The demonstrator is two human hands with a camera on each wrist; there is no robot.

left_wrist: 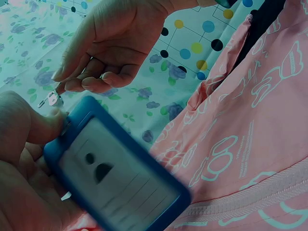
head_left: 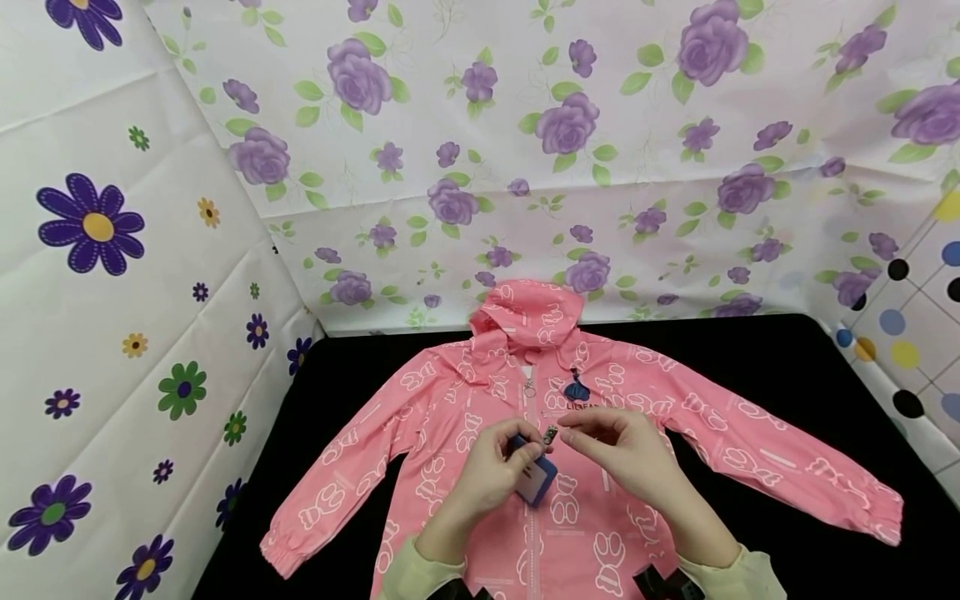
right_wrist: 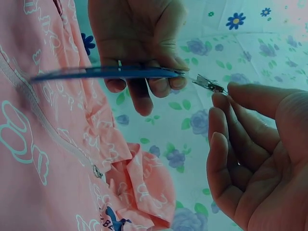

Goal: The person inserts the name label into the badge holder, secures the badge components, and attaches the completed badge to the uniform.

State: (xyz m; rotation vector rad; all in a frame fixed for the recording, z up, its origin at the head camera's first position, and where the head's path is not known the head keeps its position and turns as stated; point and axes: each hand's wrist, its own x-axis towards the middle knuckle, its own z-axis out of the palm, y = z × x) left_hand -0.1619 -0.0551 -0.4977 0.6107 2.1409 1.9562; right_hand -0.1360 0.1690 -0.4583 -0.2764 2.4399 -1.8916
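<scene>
My left hand (head_left: pixel 491 468) pinches a blue-framed ID badge holder (left_wrist: pixel 122 171) near its top edge, thumb on the front. The card inside shows a dark person icon and printed lines. At that top end is a small silver metal clip (right_wrist: pixel 210 85), its far end pinched between the thumb and index finger of my right hand (head_left: pixel 630 457). Both hands are above the front of a pink hooded jacket (head_left: pixel 435 417) with white bear outlines. In the right wrist view the badge appears edge-on, apart from the jacket's zipper (right_wrist: pixel 45 120).
The jacket lies spread with both sleeves out on a black tabletop (head_left: pixel 360 354). A dark blue emblem (head_left: pixel 576 388) with lettering marks its chest. Behind the table hangs a purple-rose sheet (head_left: pixel 465 242); patterned sheets also flank the left and right sides.
</scene>
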